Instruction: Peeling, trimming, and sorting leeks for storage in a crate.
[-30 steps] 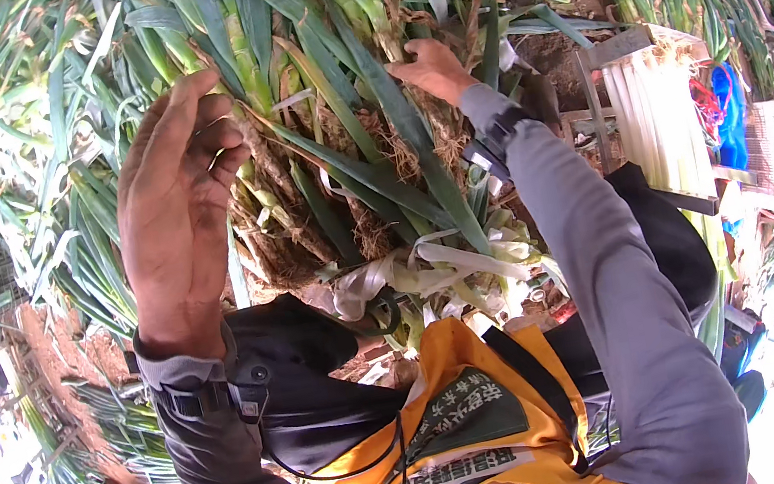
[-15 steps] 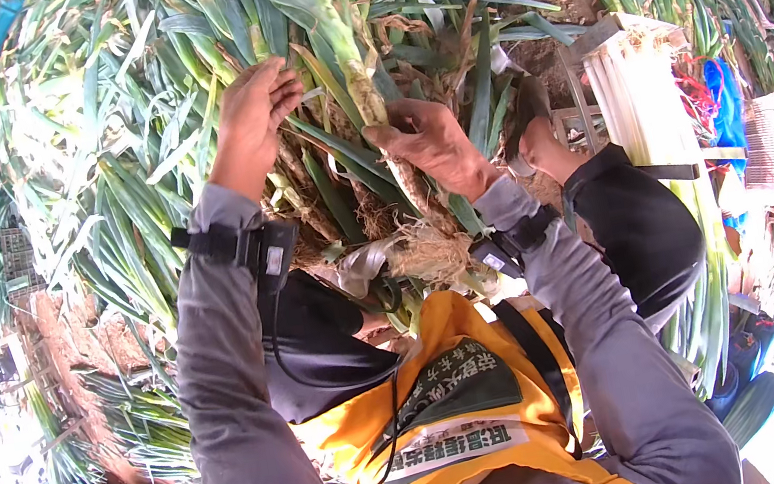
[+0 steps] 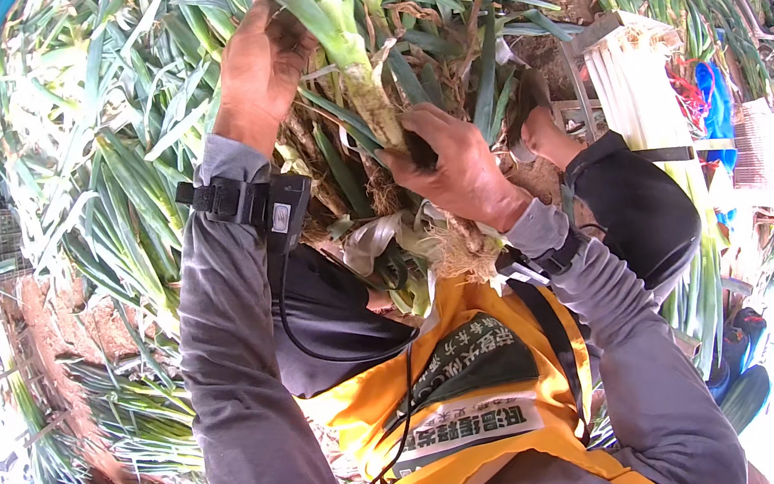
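Note:
My right hand (image 3: 456,165) is wrapped round the lower stalk of a large green onion (image 3: 369,98). Soil clings to that stalk, and its pale roots (image 3: 462,250) hang below the hand, close to my apron. The green top leans up and away from me. Beside the upper stalk, my left hand (image 3: 264,74) has its fingers curled in against the leaves; whatever they grip is hidden. More unpeeled green onions (image 3: 321,176) lie under and behind both hands, some with dry brown leaves.
Piled green onions (image 3: 123,203) spread across the left and far side. At right, a metal frame (image 3: 616,28) holds a bundle of peeled white onion stalks (image 3: 620,83). Beyond it are a blue cloth (image 3: 715,109) and a pale crate (image 3: 759,147). My bent knee (image 3: 640,212) is near the frame.
My left hand has moved up and away along the leaves. My right hand has come slightly nearer to me, bringing the green onion's roots toward the apron.

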Available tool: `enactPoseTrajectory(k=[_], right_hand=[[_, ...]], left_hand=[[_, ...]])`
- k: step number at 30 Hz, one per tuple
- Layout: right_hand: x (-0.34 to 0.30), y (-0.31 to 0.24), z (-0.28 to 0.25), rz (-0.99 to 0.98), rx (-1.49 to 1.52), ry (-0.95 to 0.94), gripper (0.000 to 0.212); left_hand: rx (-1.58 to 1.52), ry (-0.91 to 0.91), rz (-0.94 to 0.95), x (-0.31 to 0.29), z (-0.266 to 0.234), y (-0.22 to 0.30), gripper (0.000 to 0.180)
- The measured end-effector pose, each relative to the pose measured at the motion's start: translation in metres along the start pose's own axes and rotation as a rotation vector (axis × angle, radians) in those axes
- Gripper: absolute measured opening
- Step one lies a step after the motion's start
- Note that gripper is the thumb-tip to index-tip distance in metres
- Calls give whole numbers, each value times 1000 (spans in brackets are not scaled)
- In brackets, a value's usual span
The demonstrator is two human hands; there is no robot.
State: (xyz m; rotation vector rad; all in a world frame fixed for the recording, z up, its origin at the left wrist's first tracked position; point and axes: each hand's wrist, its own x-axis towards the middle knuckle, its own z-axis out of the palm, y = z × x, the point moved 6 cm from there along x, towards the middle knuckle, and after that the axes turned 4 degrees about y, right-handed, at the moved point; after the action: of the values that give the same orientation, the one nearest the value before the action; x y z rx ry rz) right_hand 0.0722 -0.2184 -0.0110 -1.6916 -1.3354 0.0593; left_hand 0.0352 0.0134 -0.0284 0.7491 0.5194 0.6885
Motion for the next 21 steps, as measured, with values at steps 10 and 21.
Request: enactPoseTrajectory(k=[10, 21], right_hand=[[26, 9, 0, -41, -52, 27, 28], [2, 37, 19, -177, -324, 40, 30]], left_hand=[[11, -118, 89, -10, 8, 6, 29], [165, -238, 59, -4, 9, -3, 24]])
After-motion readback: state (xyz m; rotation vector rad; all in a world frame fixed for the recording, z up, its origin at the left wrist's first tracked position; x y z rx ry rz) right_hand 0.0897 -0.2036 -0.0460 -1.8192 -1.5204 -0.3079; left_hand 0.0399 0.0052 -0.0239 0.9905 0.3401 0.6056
